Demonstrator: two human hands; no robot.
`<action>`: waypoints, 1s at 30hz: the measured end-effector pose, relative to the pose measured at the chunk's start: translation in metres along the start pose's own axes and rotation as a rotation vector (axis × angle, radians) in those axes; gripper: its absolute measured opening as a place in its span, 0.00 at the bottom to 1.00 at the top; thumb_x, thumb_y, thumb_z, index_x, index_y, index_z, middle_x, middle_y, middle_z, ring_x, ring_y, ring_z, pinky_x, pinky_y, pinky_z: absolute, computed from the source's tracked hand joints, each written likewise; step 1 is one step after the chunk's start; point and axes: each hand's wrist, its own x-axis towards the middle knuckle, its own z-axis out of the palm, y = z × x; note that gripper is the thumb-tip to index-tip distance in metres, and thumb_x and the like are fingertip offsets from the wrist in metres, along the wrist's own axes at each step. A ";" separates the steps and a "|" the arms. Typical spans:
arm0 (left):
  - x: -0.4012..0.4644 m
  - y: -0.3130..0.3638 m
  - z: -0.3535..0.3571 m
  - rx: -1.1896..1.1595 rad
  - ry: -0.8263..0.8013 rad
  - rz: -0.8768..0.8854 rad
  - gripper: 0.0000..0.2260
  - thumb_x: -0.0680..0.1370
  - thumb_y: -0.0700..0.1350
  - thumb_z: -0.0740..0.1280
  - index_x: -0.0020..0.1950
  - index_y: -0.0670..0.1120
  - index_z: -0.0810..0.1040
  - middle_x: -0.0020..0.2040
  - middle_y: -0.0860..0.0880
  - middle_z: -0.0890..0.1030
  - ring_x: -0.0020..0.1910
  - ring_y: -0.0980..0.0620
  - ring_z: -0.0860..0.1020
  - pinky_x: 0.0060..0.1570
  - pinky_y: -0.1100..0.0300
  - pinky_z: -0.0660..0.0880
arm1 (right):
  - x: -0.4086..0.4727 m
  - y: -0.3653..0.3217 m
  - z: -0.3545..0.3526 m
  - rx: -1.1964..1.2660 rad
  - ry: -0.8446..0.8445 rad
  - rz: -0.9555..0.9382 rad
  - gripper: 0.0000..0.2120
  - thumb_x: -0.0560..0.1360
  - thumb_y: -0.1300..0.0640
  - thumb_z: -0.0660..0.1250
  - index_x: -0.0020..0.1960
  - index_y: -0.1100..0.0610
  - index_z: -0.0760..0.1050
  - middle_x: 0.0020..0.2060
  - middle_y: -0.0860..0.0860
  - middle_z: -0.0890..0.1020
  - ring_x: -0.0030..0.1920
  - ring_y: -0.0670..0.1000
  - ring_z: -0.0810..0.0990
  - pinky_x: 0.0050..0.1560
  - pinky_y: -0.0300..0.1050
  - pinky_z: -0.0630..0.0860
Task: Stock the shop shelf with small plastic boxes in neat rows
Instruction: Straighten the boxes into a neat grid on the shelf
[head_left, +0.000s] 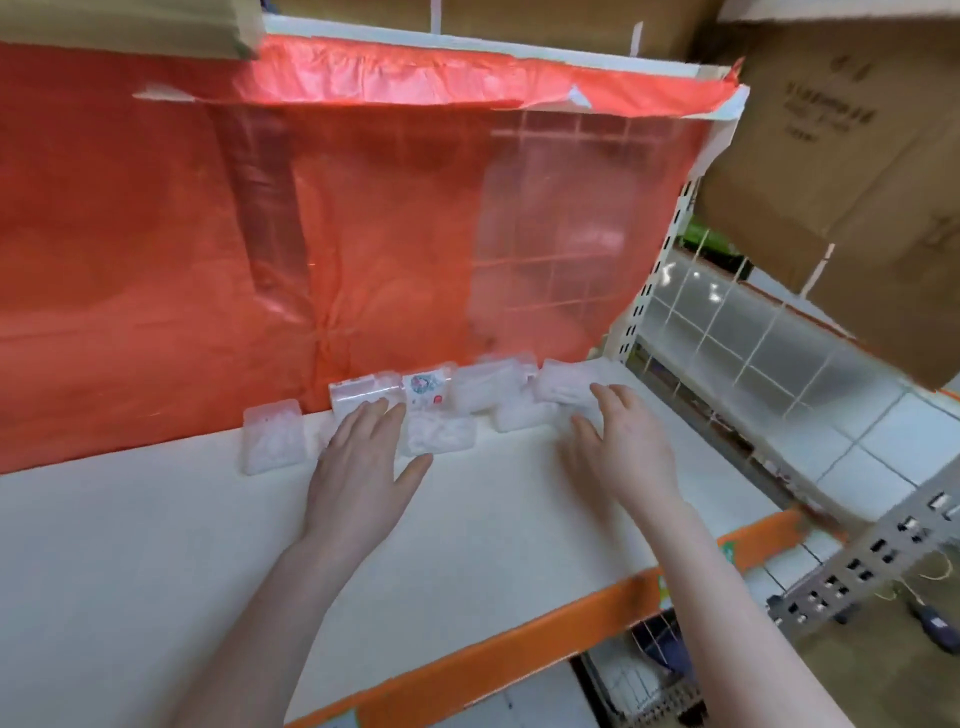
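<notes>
Hands flat beside boxes

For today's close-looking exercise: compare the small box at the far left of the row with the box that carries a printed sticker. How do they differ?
The far-left box lies flat on the shelf; the stickered box stands upright against the red plastic sheet. The far-left box is plain and clear, while the stickered box shows a coloured label. The far-left box sits apart from the left hand; the stickered box is right beside its fingertips. Both are small clear plastic boxes.
</notes>
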 end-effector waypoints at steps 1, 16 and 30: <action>0.002 0.008 0.003 0.000 0.002 -0.038 0.27 0.78 0.56 0.61 0.75 0.48 0.61 0.76 0.50 0.60 0.75 0.51 0.55 0.71 0.56 0.56 | 0.014 0.009 0.003 0.015 -0.020 -0.044 0.19 0.76 0.54 0.64 0.62 0.64 0.73 0.55 0.60 0.76 0.56 0.61 0.74 0.54 0.53 0.69; 0.023 0.052 0.017 0.071 0.023 -0.187 0.26 0.79 0.56 0.61 0.75 0.49 0.61 0.76 0.51 0.60 0.75 0.54 0.54 0.69 0.60 0.54 | 0.113 0.058 0.042 0.187 -0.465 -0.275 0.27 0.73 0.44 0.65 0.70 0.48 0.65 0.64 0.53 0.72 0.65 0.55 0.69 0.61 0.49 0.65; 0.113 0.091 0.043 0.217 -0.142 0.136 0.30 0.76 0.51 0.67 0.74 0.49 0.60 0.72 0.50 0.64 0.70 0.50 0.61 0.64 0.57 0.61 | 0.091 0.072 0.017 0.197 -0.355 -0.167 0.31 0.70 0.52 0.69 0.71 0.56 0.64 0.63 0.53 0.72 0.64 0.54 0.70 0.57 0.47 0.69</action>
